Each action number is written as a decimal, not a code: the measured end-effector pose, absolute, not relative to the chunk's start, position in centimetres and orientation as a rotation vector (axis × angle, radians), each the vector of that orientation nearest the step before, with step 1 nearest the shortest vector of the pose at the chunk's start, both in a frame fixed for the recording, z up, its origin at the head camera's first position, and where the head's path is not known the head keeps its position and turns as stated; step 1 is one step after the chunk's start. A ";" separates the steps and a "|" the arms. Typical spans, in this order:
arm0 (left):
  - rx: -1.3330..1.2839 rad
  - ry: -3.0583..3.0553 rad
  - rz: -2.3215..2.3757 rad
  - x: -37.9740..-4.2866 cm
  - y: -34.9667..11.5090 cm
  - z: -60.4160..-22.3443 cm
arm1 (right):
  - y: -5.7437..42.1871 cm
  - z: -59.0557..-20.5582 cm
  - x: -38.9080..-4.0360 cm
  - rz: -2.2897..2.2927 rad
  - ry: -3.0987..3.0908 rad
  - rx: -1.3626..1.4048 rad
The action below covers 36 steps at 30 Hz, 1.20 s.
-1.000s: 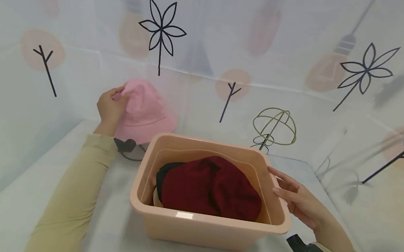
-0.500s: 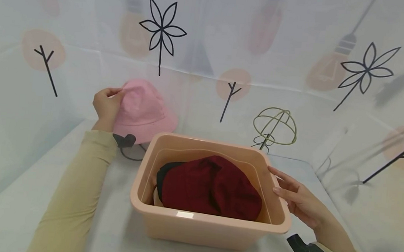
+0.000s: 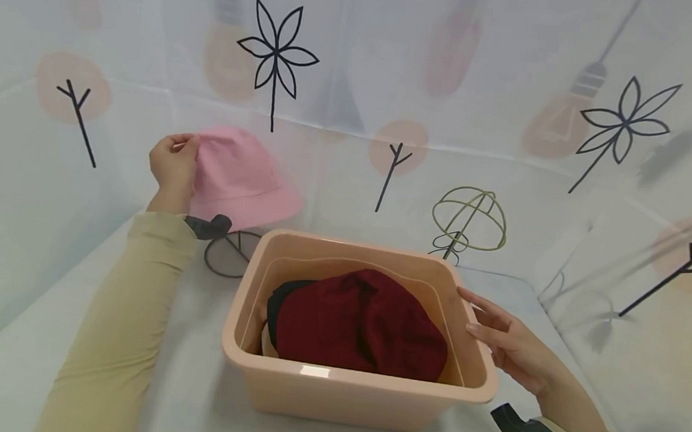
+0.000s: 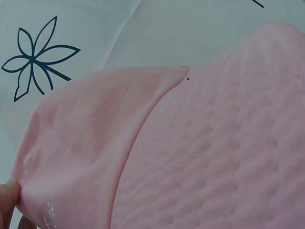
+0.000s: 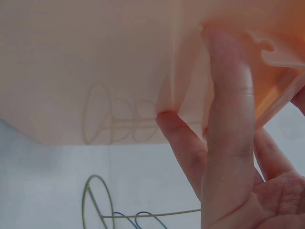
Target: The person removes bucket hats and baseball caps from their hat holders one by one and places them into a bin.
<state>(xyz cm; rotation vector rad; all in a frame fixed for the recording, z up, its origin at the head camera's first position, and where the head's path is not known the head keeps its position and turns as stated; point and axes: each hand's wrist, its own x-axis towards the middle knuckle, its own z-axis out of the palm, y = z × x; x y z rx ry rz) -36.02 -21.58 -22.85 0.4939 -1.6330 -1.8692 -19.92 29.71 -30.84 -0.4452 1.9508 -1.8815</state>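
Note:
My left hand [image 3: 174, 163] pinches the edge of a pink cap [image 3: 238, 176] by its crown, at the back left in the head view. The cap's brim points right, over a dark wire ring [image 3: 223, 275] on the table. The left wrist view is mostly filled by the cap's pink cloth [image 4: 95, 124], with fingertips at its lower left edge. A peach plastic bin [image 3: 362, 382] stands in front, and my right hand [image 3: 514, 340] holds its right rim. Inside lie a dark red cap [image 3: 361, 320], a dark green piece [image 3: 279, 299] and a beige piece [image 3: 269, 343].
A green wire dome stand [image 3: 472, 217] rises behind the bin, its foot hidden. The white table [image 3: 196, 374] backs onto a white cloth [image 3: 347, 58] printed with flowers, twigs and bulbs. Dark straps [image 3: 528, 427] sit at both wrists.
My left hand has drawn the pink cap up and to the left, baring more of the wire ring below it. The right hand and the bin stay put.

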 end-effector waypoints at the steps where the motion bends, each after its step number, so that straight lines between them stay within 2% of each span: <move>1: 0.486 -1.594 -1.901 -35.9 -21.6 -22.5 | 29.7 -30.8 -19.9 -1.881 1.952 -0.445; 26: 0.394 -1.297 -2.292 -32.8 -21.5 -15.7 | 29.9 -30.9 -20.1 -1.856 1.990 -0.404; 36: 0.271 -1.153 -2.446 -31.2 -20.3 -13.0 | 30.1 -31.0 -20.1 -1.840 2.024 -0.390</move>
